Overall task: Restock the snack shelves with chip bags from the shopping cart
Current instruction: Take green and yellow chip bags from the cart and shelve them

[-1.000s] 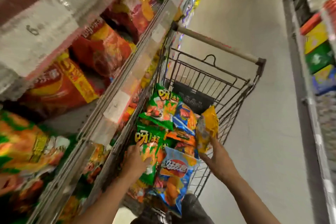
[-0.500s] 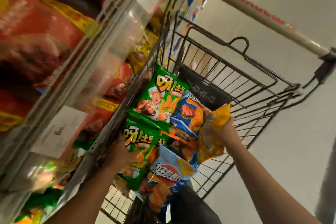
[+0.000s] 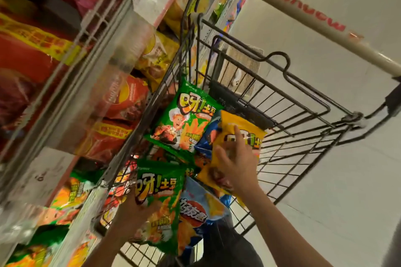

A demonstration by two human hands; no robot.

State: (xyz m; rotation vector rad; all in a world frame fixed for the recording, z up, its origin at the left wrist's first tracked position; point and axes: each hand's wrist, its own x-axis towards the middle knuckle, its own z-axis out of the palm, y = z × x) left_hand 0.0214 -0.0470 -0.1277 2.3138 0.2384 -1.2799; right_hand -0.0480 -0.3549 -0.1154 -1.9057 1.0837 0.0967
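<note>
A dark wire shopping cart (image 3: 288, 128) holds several chip bags. My right hand (image 3: 238, 165) grips a yellow chip bag (image 3: 240, 132) over the cart's middle, fingers spread across its front. My left hand (image 3: 134, 212) holds the left edge of a green chip bag (image 3: 158, 199) at the cart's near left side. A second green bag (image 3: 184, 123) lies further in, and a light blue bag (image 3: 197, 212) sits between my arms. The snack shelves (image 3: 97, 60) run along the left, right against the cart.
The shelves carry red bags (image 3: 117, 115), yellow bags (image 3: 156, 56) and green-orange bags (image 3: 71, 197) behind clear price strips. The cart's beige handle (image 3: 303, 17) crosses the upper right. Pale aisle floor (image 3: 336, 180) lies to the right. Dark clothing (image 3: 227, 249) shows below.
The view has dropped closer to the cart. My right hand has turned the yellow bag so its front faces up and lowered it over the pile. My left hand keeps its hold on the green bag.
</note>
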